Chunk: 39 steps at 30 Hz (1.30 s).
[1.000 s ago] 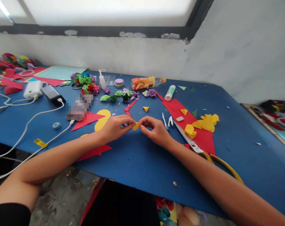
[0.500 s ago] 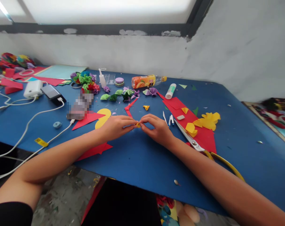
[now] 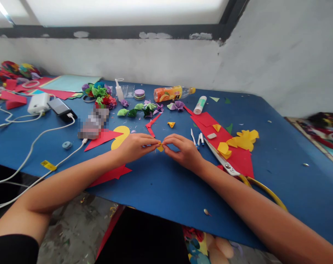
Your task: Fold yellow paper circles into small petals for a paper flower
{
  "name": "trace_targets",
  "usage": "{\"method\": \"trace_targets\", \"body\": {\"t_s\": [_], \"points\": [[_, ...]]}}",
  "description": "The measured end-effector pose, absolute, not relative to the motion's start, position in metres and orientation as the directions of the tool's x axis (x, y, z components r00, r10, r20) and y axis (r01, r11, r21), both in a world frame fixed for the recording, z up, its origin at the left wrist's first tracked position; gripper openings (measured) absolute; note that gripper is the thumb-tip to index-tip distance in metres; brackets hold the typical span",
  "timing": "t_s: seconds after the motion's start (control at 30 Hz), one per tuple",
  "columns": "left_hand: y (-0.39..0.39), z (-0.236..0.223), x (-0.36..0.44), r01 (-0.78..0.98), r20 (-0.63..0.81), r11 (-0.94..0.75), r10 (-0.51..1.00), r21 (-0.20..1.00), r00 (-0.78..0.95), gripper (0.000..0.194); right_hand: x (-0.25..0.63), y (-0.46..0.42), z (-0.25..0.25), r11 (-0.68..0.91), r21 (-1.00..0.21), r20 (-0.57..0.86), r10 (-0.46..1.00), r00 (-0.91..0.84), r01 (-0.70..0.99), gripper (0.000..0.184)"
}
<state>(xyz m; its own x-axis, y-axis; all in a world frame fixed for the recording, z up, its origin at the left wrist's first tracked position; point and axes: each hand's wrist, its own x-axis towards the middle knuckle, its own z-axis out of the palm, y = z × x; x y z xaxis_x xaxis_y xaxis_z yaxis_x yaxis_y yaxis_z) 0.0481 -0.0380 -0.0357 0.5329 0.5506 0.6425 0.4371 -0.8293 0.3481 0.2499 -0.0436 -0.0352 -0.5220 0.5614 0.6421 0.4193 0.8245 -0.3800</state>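
Observation:
Between my two hands, above the blue table [image 3: 166,183], is a small piece of yellow paper [image 3: 160,148]. My left hand [image 3: 135,146] pinches its left side with thumb and fingers. From the right, my right hand [image 3: 181,148] pinches the same piece, so the fingertips nearly meet. Just beyond them lies a small folded yellow paper piece [image 3: 171,125]. A creased red paper strip [image 3: 151,126] rests behind my left fingers. Yellow paper rounds [image 3: 121,135] and a red paper scrap [image 3: 102,139] lie left of that hand.
Open scissors [image 3: 229,168] with yellow handles lie by my right forearm, on red paper [image 3: 242,163]. A glue stick [image 3: 200,105], a drink bottle [image 3: 173,94] and crumpled paper flowers [image 3: 150,109] are farther back. At left are a phone [image 3: 61,109] and white cables [image 3: 31,146].
The yellow piece between my fingertips has turned slightly and more of it shows below them. Both hands stay in nearly the same place.

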Motion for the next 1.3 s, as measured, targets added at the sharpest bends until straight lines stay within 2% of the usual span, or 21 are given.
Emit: {"method": "trace_targets", "body": {"t_s": [0.57,0.8,0.9,1.07,1.2,1.3], "points": [[-0.04,-0.033,0.047,0.435,0.613,-0.794,0.606,0.425,0.507,0.02,0.249,-0.045,-0.038,0.85,-0.333,0.633,0.523,-0.571,0.409,0.009],[-0.044,-0.032,0.05,0.475,0.555,-0.735,0.677,0.484,0.483,0.022,0.247,-0.047,-0.041,0.861,-0.32,0.645,0.504,-0.574,0.397,0.01],[-0.045,-0.032,0.051,0.488,0.544,-0.724,0.689,0.488,0.478,0.021,0.245,-0.049,-0.041,0.856,-0.349,0.645,0.514,-0.565,0.381,0.009],[-0.047,-0.03,0.053,0.504,0.519,-0.697,0.717,0.51,0.466,0.02,0.242,-0.051,-0.039,0.799,-0.475,0.602,0.6,-0.527,0.368,0.012],[-0.046,-0.028,0.055,0.478,0.467,-0.613,0.79,0.629,0.398,0.024,0.242,-0.049,-0.038,0.764,-0.547,0.577,0.64,-0.508,0.342,0.01],[-0.043,-0.025,0.054,0.394,0.373,-0.494,0.861,0.775,0.346,0.026,0.243,-0.044,-0.04,0.769,-0.553,0.566,0.629,-0.532,0.321,0.036]]}}
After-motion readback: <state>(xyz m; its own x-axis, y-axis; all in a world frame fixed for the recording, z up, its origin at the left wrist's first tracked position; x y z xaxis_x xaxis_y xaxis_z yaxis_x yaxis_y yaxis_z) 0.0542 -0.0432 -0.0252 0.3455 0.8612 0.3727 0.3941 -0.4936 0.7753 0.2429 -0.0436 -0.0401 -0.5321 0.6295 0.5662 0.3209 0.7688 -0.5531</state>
